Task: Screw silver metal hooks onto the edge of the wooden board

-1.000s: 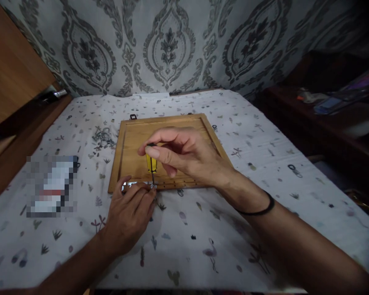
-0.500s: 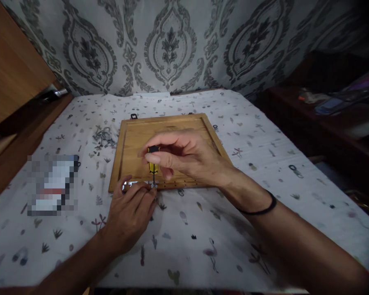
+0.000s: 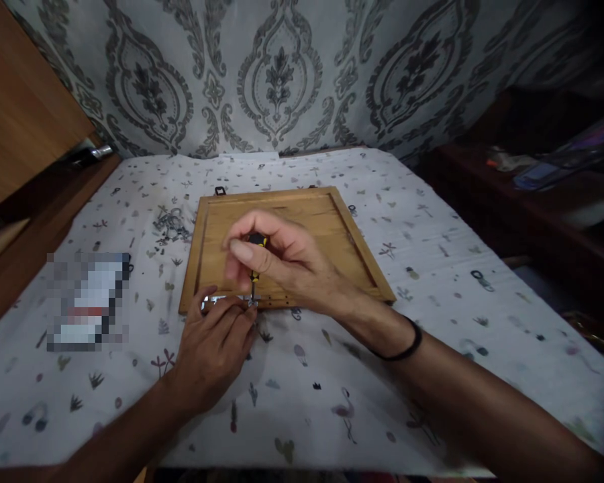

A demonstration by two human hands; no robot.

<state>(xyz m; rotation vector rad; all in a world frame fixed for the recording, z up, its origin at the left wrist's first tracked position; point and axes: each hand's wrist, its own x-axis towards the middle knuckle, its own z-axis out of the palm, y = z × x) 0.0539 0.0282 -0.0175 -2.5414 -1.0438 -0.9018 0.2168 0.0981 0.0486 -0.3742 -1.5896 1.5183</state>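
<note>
A framed wooden panel (image 3: 276,235) lies on the patterned white cloth. Along its near edge is a shiny metal piece (image 3: 224,298), pressed against the wood by the fingers of my left hand (image 3: 214,352). My right hand (image 3: 286,261) is curled around a small yellow and black screwdriver (image 3: 254,275). The screwdriver stands nearly upright, its tip at the right end of the metal piece, beside my left fingertips. Small dark holes run along the panel's edge to the right of the metal piece.
A pile of small metal parts (image 3: 172,225) rests left of the panel. Farther left lies a pixelated flat object (image 3: 90,298). Wooden furniture (image 3: 25,100) borders the left side, and a dark shelf (image 3: 483,181) with items stands at the right.
My right hand has shifted slightly left and turned around the screwdriver, its wrist now lower and further left. The screwdriver handle leans a little differently. My left hand has stayed in place.
</note>
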